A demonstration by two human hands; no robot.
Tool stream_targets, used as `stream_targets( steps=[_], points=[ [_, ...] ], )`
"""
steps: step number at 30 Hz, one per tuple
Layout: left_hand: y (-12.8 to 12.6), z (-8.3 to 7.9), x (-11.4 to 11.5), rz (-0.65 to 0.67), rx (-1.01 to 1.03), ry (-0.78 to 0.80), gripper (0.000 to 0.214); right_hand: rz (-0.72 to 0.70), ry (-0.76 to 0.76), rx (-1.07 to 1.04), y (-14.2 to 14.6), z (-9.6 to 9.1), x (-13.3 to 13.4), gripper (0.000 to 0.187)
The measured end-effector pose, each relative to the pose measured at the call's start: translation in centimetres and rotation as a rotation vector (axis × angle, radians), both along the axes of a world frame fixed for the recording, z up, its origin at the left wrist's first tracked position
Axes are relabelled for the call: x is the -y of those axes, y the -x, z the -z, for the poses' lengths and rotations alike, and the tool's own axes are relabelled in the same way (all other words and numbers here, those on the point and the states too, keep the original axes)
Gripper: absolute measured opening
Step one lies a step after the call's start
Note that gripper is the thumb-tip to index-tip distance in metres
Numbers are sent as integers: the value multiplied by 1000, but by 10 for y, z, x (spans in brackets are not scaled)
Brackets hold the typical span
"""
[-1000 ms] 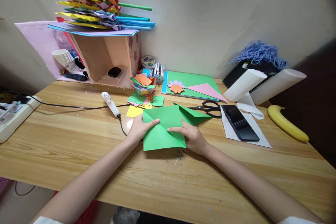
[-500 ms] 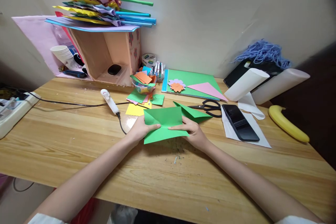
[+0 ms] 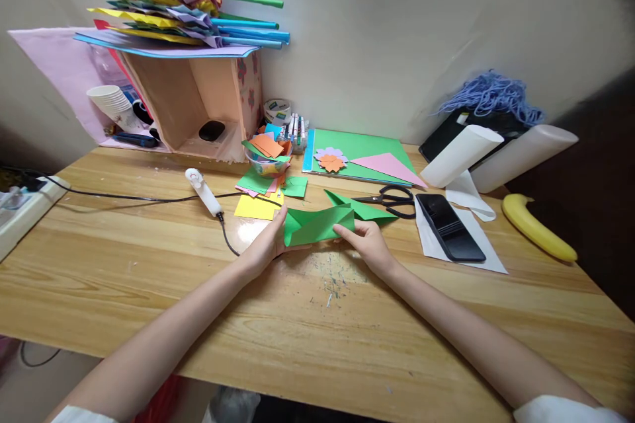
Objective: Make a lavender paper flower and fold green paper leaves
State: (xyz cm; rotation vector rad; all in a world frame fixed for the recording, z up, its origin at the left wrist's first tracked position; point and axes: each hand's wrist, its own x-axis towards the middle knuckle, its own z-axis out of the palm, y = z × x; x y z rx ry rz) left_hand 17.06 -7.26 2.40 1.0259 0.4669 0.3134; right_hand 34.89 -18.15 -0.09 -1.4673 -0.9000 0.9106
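Note:
A green paper sheet (image 3: pixel 317 226) is held just above the wooden table (image 3: pixel 149 264), folded and tilted so that its near edge is lifted. My left hand (image 3: pixel 265 246) grips its left side, thumb up against the paper. My right hand (image 3: pixel 370 244) pinches its right side. Behind it lies a folded green triangle (image 3: pixel 370 209). A yellow sheet (image 3: pixel 258 206) lies just left of the held paper.
Black scissors (image 3: pixel 391 199) and a black phone (image 3: pixel 449 226) on white paper lie to the right, with a banana (image 3: pixel 538 236) further out. A white glue gun (image 3: pixel 202 192) with a cable lies left. A bowl of paper scraps (image 3: pixel 268 155), a wooden box (image 3: pixel 198 102) and green card (image 3: pixel 362 155) stand behind.
The green sheet lay flat under both hands a second ago. Its near half has since been lifted and folded away from me, and both hands have moved further from me with it.

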Motion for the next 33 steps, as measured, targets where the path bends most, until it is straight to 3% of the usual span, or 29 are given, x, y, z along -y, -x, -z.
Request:
stream_targets(
  steps=[2,7,12,15,19,33],
  points=[
    [1,-1,0,3,39,-47,58,20,25,-31,1,-2,0,27],
    [-1,3,3,-136,-78,-392,54,62,42,11,4,-4,0,29],
    [-6,14,2,-237,-120,-317,46,42,-3,-21,6,-4,-1,26],
    [-6,16,1,-266,-102,-321,45,122,-101,-75,3,-1,-3,23],
    [-6,15,1,-274,-127,-355,41,242,-99,-80,-3,1,-5,23],
    [-6,16,0,-267,-163,-317,40,288,-119,-93,-5,1,-6,28]
  ],
)
